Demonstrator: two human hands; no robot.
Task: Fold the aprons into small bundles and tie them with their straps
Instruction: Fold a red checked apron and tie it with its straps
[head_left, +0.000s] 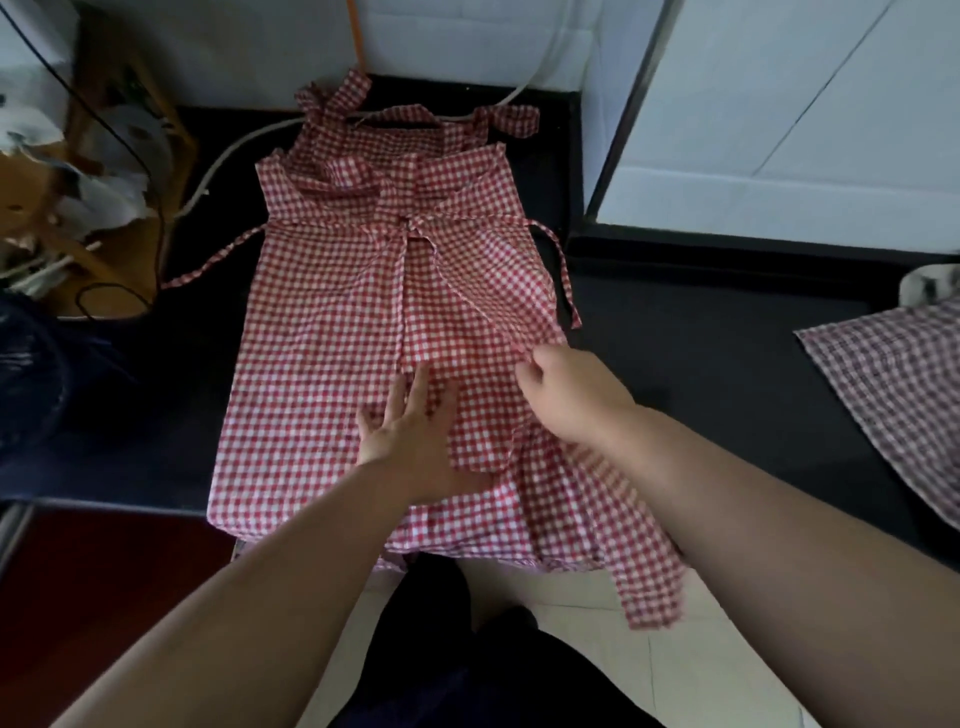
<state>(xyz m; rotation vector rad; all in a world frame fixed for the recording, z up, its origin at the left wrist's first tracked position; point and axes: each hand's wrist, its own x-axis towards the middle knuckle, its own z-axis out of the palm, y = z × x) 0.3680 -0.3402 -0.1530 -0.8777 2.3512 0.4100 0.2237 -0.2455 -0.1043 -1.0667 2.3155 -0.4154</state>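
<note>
Lengthwise fold under way. Left hand (410, 431) flat, fingers straight, pinning red-checked apron (322, 332) on dark table (675, 364). Right hand (566, 395) pinches side edge beside left fingertips. Next, probably: carry flap across, smooth.

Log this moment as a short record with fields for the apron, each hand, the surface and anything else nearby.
apron: red-and-white checked, spread lengthwise on the table, near hem hanging over the edge
left hand: flat, fingers straight, pressing the apron's middle
right hand: pinching the edge of the apron's right flap
waist strap: loose, trailing left on the table
table: dark top
second checked cloth: at the right edge of the view, apart from the apron
</note>
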